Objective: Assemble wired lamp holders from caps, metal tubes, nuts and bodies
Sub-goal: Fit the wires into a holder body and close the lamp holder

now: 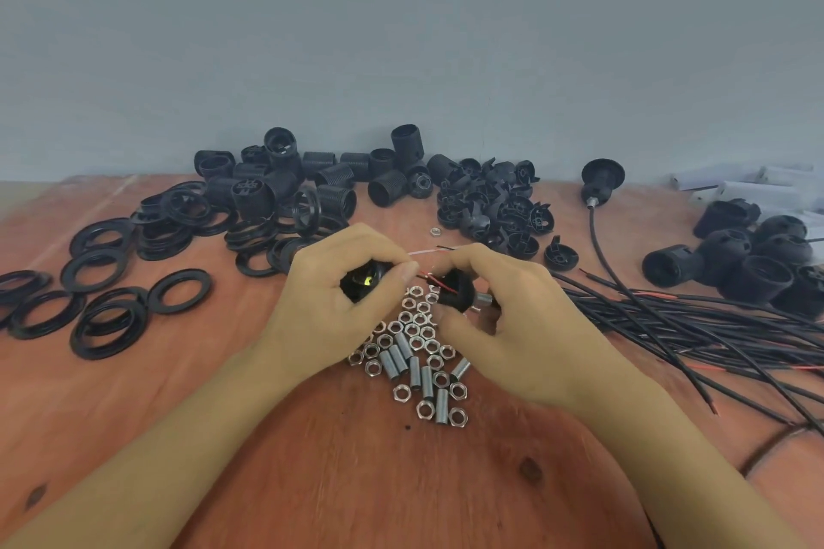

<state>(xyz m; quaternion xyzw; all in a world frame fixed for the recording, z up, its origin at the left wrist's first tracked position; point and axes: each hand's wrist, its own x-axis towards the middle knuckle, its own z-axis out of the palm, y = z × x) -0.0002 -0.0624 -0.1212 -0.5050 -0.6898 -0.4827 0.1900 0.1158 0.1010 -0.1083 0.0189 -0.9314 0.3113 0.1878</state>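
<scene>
On the left of the wooden table point(312, 468), flat black rings point(107, 267) are spread and stacked. Behind them, against the grey wall point(401, 36), threaded black bodies point(285, 183) are heaped.

Near the middle, the left hand point(334, 308) is held just above the table. Its fingers are curled round a black body point(363, 279). Its thumb and forefinger are pinched together at thin red and white wires point(428, 251), which run across to the other hand.

Beneath and between the hands, loose nuts point(417, 325) and spare tubes point(403, 348) are scattered in one pile. A black cap point(457, 290) is gripped in the curled fingers of the right hand point(512, 316). A metal tube point(485, 300) is seen projecting from the cap's right end, and the red wire reaches the cap.

Behind the hands a single nut point(435, 231) is set apart, with a heap of loose caps point(495, 205) just beyond it. Further right, one wired holder point(602, 178) is laid near the wall, its black cable trailing forward. A bundle of black cables point(695, 325) is spread over the right side. More holders point(749, 263) are gathered at the right edge, and white objects point(758, 187) behind them are too blurred to be identified.
</scene>
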